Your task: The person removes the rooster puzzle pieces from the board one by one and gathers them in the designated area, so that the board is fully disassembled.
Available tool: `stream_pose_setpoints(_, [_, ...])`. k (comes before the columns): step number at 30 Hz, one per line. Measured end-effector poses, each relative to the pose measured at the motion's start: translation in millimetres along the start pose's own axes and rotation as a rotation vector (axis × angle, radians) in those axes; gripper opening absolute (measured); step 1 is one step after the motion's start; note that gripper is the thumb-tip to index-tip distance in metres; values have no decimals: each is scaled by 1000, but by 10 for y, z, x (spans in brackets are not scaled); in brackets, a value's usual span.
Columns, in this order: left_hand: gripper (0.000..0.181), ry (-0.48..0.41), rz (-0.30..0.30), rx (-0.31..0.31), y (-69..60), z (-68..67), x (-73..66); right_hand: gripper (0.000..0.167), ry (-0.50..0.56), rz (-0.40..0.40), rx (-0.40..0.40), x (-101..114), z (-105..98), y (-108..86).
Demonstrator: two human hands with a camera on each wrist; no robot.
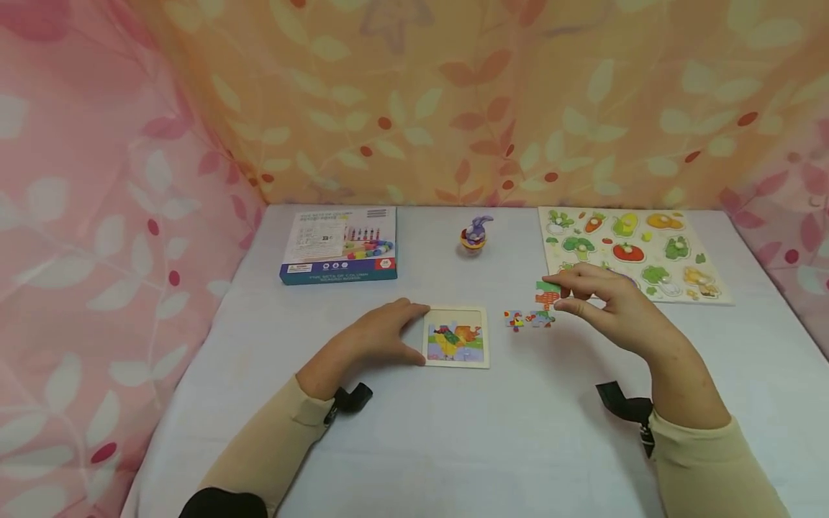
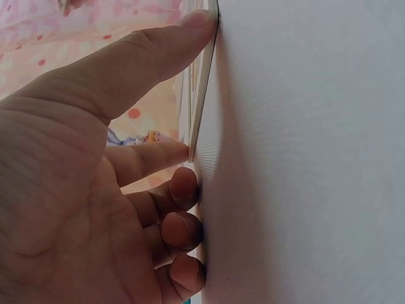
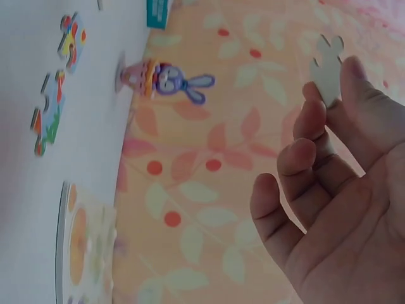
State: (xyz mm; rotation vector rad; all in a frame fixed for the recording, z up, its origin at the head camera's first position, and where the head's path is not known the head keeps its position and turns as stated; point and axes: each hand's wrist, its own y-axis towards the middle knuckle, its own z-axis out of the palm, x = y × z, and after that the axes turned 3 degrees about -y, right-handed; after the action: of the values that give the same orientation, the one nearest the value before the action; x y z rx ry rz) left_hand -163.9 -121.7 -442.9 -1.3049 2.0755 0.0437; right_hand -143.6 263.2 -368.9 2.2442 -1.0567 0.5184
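My left hand holds a small square puzzle tray by its left side, thumb at the near corner and index finger at the far one. Several jigsaw pieces in the tray form part of a colourful picture, with the upper area bare. My right hand pinches a green and red jigsaw piece between thumb and fingers, above the table. In the right wrist view the plain back of this jigsaw piece faces the camera. Two loose jigsaw pieces, one left of another, lie right of the tray.
A purple rabbit figure in a small cup stands at the back middle. The flat toy box lies at the back left. A vegetable puzzle board lies at the back right, partly behind my right hand. Patterned curtains enclose the white table.
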Motion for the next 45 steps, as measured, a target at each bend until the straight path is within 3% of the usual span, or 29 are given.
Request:
stream_pose_setpoints(6, [94,-8,7,13,38,15,-9,48,-9,74,26,-168,-109,-151])
stream_pose_setpoints(8, [93,-16,2,14,41,23,-12,44,-15,149,62,-224,-138,-190])
stream_pose_setpoints(12, [93,-31,19,14,46,33,-24,41,-44,378,163,-317,-198,-223])
stream_pose_setpoints(15, [93,-35,26,5,43,24,-31,44,-74,463,231,-391,-216,-195])
stream_pose_setpoints(23, [93,-27,-12,-11,4,-20,-12,37,-37,495,345,-602,-79,-118])
stream_pose_setpoints(31, [93,-33,-1,-3,20,-9,19,42,43,578,380,-743,28,-140])
stream_pose_setpoints(45, [93,-8,7,1,8,-15,-3,27,-118,562,413,-800,120,-139])
